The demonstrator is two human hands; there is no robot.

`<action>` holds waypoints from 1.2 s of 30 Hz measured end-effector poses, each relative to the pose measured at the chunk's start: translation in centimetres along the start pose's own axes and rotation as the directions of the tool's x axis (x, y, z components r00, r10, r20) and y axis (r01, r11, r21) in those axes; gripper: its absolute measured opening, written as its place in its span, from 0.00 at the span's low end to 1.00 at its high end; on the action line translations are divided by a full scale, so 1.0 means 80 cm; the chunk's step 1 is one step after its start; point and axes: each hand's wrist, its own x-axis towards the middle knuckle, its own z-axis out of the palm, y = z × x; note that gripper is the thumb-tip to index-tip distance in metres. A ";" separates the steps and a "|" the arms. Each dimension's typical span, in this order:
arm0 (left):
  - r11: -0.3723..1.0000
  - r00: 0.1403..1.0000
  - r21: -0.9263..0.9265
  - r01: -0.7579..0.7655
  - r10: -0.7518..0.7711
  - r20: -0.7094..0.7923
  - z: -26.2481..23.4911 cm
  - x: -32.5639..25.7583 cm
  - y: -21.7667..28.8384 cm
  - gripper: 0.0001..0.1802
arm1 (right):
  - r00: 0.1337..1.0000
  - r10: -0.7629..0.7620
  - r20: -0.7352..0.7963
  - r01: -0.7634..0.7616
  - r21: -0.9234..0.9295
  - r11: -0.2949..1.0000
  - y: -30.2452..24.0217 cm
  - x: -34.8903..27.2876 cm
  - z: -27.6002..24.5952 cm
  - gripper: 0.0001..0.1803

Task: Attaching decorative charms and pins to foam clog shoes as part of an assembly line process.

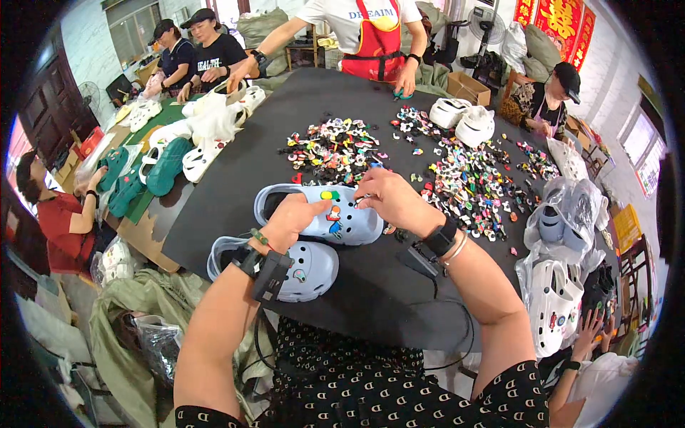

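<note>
A light blue clog (360, 227) with round holes lies sideways before me on the dark table. Several colourful shoe charms (335, 228) sit on its upper. My left hand (289, 220) grips this clog, thumb across the top beside the charms. My right hand (394, 198) is bent over the toe with its fingertips pinched together at the holes; whatever they hold is too small and hidden to name. Nearer to me rests a second light blue clog (320, 267), partly under my left wrist, with a charm on its toe.
Beyond my hands, loose charms form one pile (335, 146) and another pile (471, 185) to the right. White clogs (474, 127) stand behind them. Bagged clogs (564, 221) line the right edge; green clogs (168, 167) are at left. Several people work around the table.
</note>
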 end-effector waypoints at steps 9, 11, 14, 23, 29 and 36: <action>1.000 1.000 0.003 -0.001 0.001 -0.004 0.000 0.001 -0.005 0.12 | 0.889 0.361 0.282 -0.381 0.018 0.924 -0.011 0.028 -0.002 0.08; 0.998 1.000 0.061 -0.001 0.001 -0.008 -0.001 0.004 -0.008 0.12 | 0.862 0.336 0.380 -0.382 0.050 0.923 -0.005 0.033 -0.003 0.09; 0.999 0.999 0.023 -0.029 0.029 0.021 0.005 0.000 -0.006 0.12 | 0.896 0.251 0.367 -0.255 -0.040 0.966 0.010 0.037 0.008 0.10; 0.998 0.999 0.047 -0.051 0.052 -0.016 0.007 -0.009 -0.001 0.13 | 0.801 0.427 0.420 -0.375 -0.204 0.904 0.000 0.049 0.015 0.26; 0.945 0.998 0.323 -0.041 0.053 -0.028 0.008 -0.026 0.014 0.14 | 0.716 0.450 0.534 -0.388 -0.232 0.892 -0.001 0.066 0.017 0.41; 0.976 0.986 0.150 -0.155 0.162 -0.036 0.012 -0.017 0.009 0.21 | 0.673 0.542 0.504 -0.544 -0.160 0.824 0.005 0.050 0.022 0.35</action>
